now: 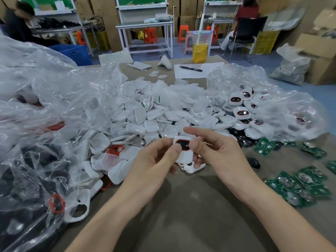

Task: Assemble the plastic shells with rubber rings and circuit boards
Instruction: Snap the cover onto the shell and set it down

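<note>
Both hands meet above the desk point(181, 215) and share one white shell point(182, 151), which carries a red rubber ring around a dark centre; the left hand point(154, 160) grips it from the left with curled fingers, thumb pressed on its face; the right hand point(218, 153) pinches its right edge between thumb and lower fingers, the index finger stretched out straight above it; a second white piece point(192, 168) sits just beneath, and I cannot tell whether the fingers hold it or it rests on the desk. Behind the hands lies a heap of bare white shells point(145, 120); to its right, shells already ringed in red point(241, 113) spill from a clear bag point(291, 113); green circuit boards point(300, 186) lie scattered at the right; loose red rings point(114, 150) lie left of the hands, near crumpled plastic bags point(45, 106).
</note>
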Tool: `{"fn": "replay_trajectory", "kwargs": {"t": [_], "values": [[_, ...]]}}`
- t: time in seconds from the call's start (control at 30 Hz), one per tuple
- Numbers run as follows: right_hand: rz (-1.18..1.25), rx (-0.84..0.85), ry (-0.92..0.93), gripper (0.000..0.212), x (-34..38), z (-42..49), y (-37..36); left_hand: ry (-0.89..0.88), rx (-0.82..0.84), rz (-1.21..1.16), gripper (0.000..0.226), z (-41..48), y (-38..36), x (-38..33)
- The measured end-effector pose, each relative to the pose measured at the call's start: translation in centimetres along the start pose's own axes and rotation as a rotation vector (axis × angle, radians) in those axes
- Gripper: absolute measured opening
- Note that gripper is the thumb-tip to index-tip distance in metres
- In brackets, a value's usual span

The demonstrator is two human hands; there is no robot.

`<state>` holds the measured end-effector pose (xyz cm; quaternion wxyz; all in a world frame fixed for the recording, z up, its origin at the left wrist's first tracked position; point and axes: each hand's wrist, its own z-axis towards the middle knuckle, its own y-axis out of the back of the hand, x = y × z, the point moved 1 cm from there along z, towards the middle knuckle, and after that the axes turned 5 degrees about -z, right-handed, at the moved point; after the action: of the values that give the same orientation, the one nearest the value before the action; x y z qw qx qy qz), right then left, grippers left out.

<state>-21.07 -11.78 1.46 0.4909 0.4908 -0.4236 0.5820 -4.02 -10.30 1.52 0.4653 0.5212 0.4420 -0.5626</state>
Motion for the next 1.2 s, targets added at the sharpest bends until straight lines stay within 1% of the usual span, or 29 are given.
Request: {"fn": "replay_trajectory", "kwargs": {"t": [0.07,0.13,0.23,0.37,0.53,0.63,0.73,0.87,0.97,1.1,1.2], "values": [[-0.019,0.028,-0.048,0.033,-0.02,-0.05,-0.02,0.01,-0.045,0.006,0.013,0.15,0.03,0.17],[-0.048,0.065,-0.059,0.029,-0.01,-0.17,-0.02,0.007,-0.074,0.006,0.01,0.24,0.08,0.27],[-0.06,0.087,-0.054,0.022,-0.01,-0.21,0.09,-0.003,-0.055,0.007,0.017,0.22,0.12,0.34],[-0.092,0.094,-0.056,0.02,-0.12,-0.12,0.29,-0.014,-0.022,0.0,0.009,0.06,0.13,0.09],[-0.098,0.058,-0.043,0.02,-0.4,-0.03,0.33,-0.008,-0.032,0.011,0.012,-0.13,-0.14,0.04],[-0.105,0.091,-0.035,0.02,-0.48,-0.03,0.42,-0.014,-0.026,0.005,0.016,-0.11,-0.1,-0.11],[-0.107,0.1,-0.034,0.02,-0.47,-0.04,0.48,-0.014,-0.022,-0.011,0.013,-0.08,0.05,-0.14],[-0.107,0.056,-0.053,0.026,-0.55,0.11,0.51,-0.021,0.001,-0.017,0.012,-0.16,-0.18,-0.11],[-0.088,0.046,-0.07,0.035,-0.63,0.15,0.56,-0.036,0.013,0.007,0.02,-0.24,-0.36,-0.15],[-0.08,0.062,-0.079,0.036,-0.64,0.13,0.52,-0.05,-0.009,0.066,0.016,-0.35,-0.5,-0.1],[-0.078,0.079,-0.076,0.034,-0.59,0.1,0.4,-0.05,-0.006,0.071,0.016,-0.37,-0.49,-0.08]]}}
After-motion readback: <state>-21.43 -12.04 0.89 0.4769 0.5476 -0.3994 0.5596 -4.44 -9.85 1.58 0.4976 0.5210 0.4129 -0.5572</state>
